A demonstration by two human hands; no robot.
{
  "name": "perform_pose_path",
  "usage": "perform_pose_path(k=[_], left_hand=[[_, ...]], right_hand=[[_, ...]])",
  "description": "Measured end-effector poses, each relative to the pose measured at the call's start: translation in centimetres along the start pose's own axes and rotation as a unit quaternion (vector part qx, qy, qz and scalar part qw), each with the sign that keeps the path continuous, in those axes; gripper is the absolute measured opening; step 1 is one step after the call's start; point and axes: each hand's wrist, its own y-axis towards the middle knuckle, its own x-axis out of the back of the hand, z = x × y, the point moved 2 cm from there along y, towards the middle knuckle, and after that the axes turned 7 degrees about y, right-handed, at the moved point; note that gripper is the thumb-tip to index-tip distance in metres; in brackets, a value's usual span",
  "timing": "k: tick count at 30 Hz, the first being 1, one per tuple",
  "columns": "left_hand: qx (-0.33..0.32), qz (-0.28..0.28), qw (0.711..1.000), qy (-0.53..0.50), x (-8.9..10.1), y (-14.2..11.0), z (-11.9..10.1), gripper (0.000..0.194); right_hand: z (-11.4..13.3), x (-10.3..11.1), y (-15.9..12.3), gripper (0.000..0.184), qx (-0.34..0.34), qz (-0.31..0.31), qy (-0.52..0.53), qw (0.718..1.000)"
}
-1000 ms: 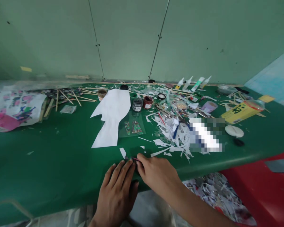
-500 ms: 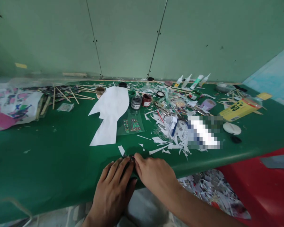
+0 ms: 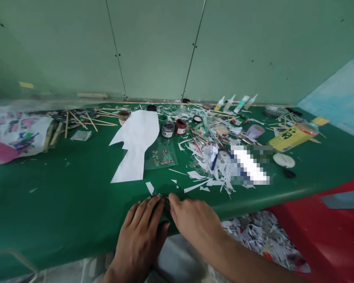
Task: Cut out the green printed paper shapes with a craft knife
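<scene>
My left hand [image 3: 140,236] lies flat on the green table [image 3: 61,200] near its front edge, fingers pressing down on a small dark piece [image 3: 164,199]. Beside it, my right hand [image 3: 194,222] pinches the same small piece with thumb and fingertips. The piece is mostly hidden by my fingers, so what it is stays unclear. A small white paper scrap [image 3: 150,188] lies just beyond my fingertips. A large white paper cut-out [image 3: 137,143] lies further back in the middle.
Several small paint jars [image 3: 174,127] stand behind a clear sleeve [image 3: 161,157]. A heap of white paper scraps [image 3: 212,157] and glue tubes [image 3: 236,103] fill the right. A yellow box [image 3: 289,137], wooden sticks [image 3: 85,120] and a red chair [image 3: 327,228] are nearby.
Both hands stay together on the small piece at the table's front edge. The view has shifted slightly; nothing on the table has moved.
</scene>
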Motion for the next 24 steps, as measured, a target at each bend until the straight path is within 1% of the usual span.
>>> perform_pose_path(k=[6,17,24], left_hand=[[-0.011,0.002,1.000,0.007,-0.01,-0.05,0.06,0.034],[-0.029,-0.004,0.999,0.025,0.05,0.04,0.13,0.033],[-0.026,0.010,0.999,0.029,0.00,-0.06,0.11,0.033]], right_hand=[[0.06,-0.14,-0.17,0.013,-0.007,-0.001,-0.005,1.000],[-0.04,-0.26,-0.67,0.017,-0.002,0.005,-0.013,1.000],[-0.32,-0.02,-0.78,0.018,0.002,-0.007,-0.016,1.000]])
